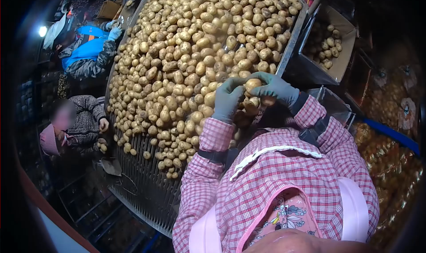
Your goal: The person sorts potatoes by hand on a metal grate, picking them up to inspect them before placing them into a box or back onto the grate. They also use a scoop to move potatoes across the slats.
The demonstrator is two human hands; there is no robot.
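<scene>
A wide bed of potatoes [177,66] lies in front of me. Over its near right edge, my right hand [279,91] in a grey-green glove is closed on a potato [252,85], thumb below and fingers above. Close beside it is my left hand [227,100], gloved alike, its fingers curled in toward the thumb just left of that potato. Whatever the left fingers grip, if anything, is hidden. More potatoes [251,104] show just beneath both hands.
Slatted metal bars [142,164] form the lower left of the bed. A metal-sided bin [346,62] with potatoes stands at right. Two co-workers are along the left side, one in a blue vest [86,47], one in a knitted jacket [84,120]. Filled net sacks [390,177] lie right.
</scene>
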